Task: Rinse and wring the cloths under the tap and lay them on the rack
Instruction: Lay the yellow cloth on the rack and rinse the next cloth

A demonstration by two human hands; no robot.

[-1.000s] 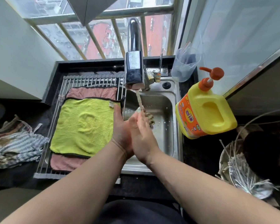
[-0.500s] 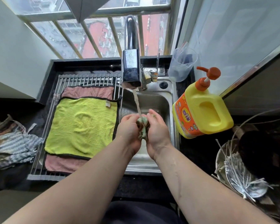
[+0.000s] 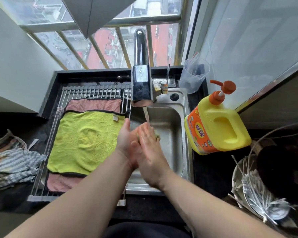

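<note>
L hand (image 3: 126,140) & R hand (image 3: 148,148) flat, palm to palm, fingers straight, pressing a small greenish cloth (image 3: 156,134) between them (only an edge shows). Stream from tap (image 3: 141,83) lands on them, over sink (image 3: 170,121). Rinse underway, wring not yet. On rack (image 3: 93,91): yellow cloth (image 3: 86,140) over pink cloth (image 3: 93,104), done. Striped heap (image 3: 10,162) at far left prob. still to do.
</note>
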